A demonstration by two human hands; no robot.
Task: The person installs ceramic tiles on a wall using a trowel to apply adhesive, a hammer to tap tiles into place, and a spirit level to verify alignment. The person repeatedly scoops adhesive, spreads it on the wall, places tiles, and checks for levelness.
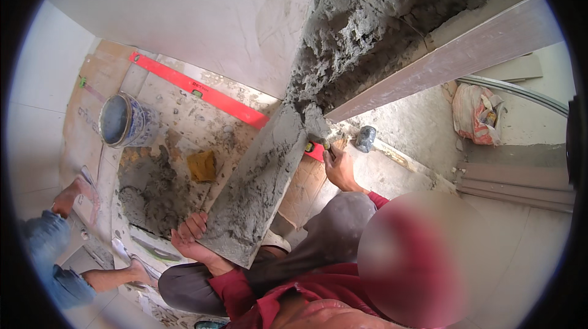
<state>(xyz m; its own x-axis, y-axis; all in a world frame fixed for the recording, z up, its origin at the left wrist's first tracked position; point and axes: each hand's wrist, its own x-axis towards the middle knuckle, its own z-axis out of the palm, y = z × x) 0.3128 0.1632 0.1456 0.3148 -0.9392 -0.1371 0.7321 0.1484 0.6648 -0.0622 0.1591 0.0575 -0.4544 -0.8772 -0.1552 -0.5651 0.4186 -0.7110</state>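
Observation:
A long narrow slab (254, 185) coated with grey mortar slants across my lap, its far end up against a mortar-filled ledge (355, 29). My left hand (197, 240) is closed round its near left corner, fingers over the edge. Beside the slab's far right edge, my right hand (340, 168) closes on the handle of what looks like a small trowel (316, 126), its blade grey with mortar. A red spirit level (202, 90) passes beneath the slab; its end shows near my right fingers. A black-headed mallet (365, 138) lies just right of that hand.
To the left stand a bucket (116, 122), a yellow sponge (202, 165) and a heap of wet mortar (153, 191). Another person's legs (67, 255) are at the far left. A pale panel (441, 59) borders the ledge; a bag (478, 115) and stacked strips (514, 185) lie right.

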